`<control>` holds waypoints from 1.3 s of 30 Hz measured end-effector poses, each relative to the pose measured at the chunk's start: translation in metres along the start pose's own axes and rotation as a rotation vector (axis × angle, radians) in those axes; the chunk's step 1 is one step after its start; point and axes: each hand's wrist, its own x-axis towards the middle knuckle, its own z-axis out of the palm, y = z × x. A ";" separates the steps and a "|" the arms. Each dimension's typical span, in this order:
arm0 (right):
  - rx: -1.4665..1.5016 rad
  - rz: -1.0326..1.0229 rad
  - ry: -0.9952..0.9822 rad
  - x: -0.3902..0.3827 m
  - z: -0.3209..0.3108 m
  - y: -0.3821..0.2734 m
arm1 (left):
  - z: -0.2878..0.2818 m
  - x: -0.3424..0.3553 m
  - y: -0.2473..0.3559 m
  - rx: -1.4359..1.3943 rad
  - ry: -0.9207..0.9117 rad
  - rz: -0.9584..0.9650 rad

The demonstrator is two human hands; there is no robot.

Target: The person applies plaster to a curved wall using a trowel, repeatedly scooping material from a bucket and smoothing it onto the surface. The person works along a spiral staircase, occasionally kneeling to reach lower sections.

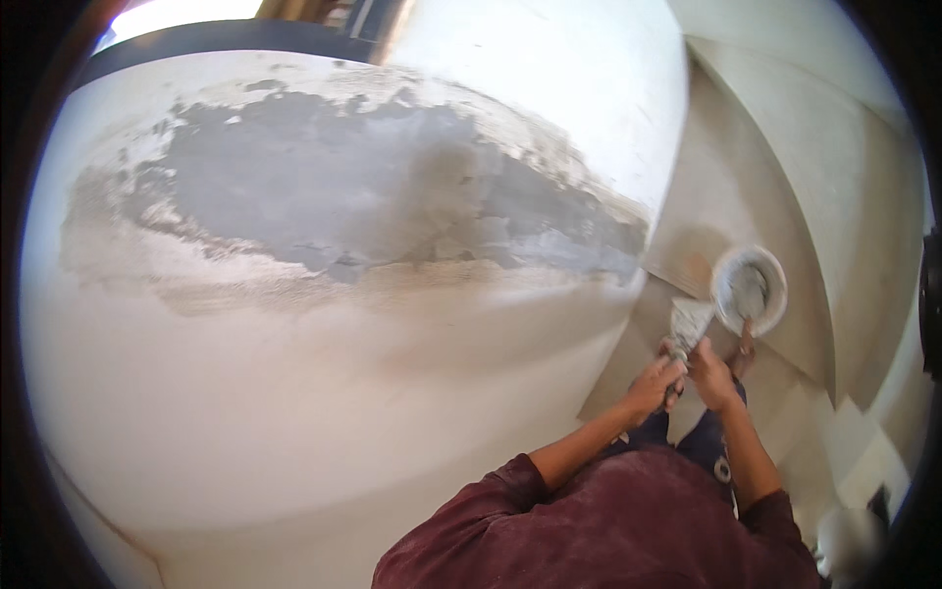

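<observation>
Probably light and stiff-bladed, the paste-smeared putty knife point(691, 318) was just left of the round bucket point(778, 294), best held by its handle, where the left hand's point(655, 386) grip was closed; the right hand's point(714, 376) grip, beside it, couldn't be read. Soft-looking grey paste point(748, 285) lay in the bucket; far left, a ragged grey patch point(314, 177) roughened the smooth, pale wall point(294, 402).
</observation>
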 end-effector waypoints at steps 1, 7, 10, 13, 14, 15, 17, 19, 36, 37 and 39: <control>-0.175 0.018 0.111 0.007 -0.029 0.005 | -0.006 0.004 -0.002 0.006 0.023 -0.004; -1.364 -0.019 0.689 0.050 -0.203 0.073 | -0.039 0.031 -0.007 0.140 0.103 -0.147; -1.365 0.094 0.586 0.055 -0.203 0.067 | -0.063 0.068 -0.028 0.200 0.132 -0.215; -1.218 -0.075 0.754 0.071 -0.249 0.121 | -0.077 0.099 -0.052 0.244 0.079 -0.298; -1.242 -0.261 0.827 0.084 -0.261 0.144 | -0.084 0.107 -0.054 0.264 0.041 -0.340; -1.345 -0.054 0.937 0.094 -0.268 0.162 | -0.076 0.113 -0.042 0.219 -0.023 -0.315; -1.545 -0.064 1.108 0.103 -0.238 0.133 | -0.084 0.127 -0.039 0.262 -0.015 -0.317; -1.461 0.242 1.055 0.110 -0.216 0.100 | -0.086 0.148 -0.031 0.309 -0.080 -0.282; -1.205 0.049 0.973 -0.029 -0.103 0.036 | -0.041 0.311 -0.057 0.367 -0.203 -0.388; -1.233 0.018 0.975 -0.031 -0.101 0.040 | -0.036 0.314 -0.057 0.379 -0.210 -0.392; -1.284 -0.046 0.974 -0.032 -0.101 0.052 | -0.027 0.321 -0.058 0.406 -0.219 -0.400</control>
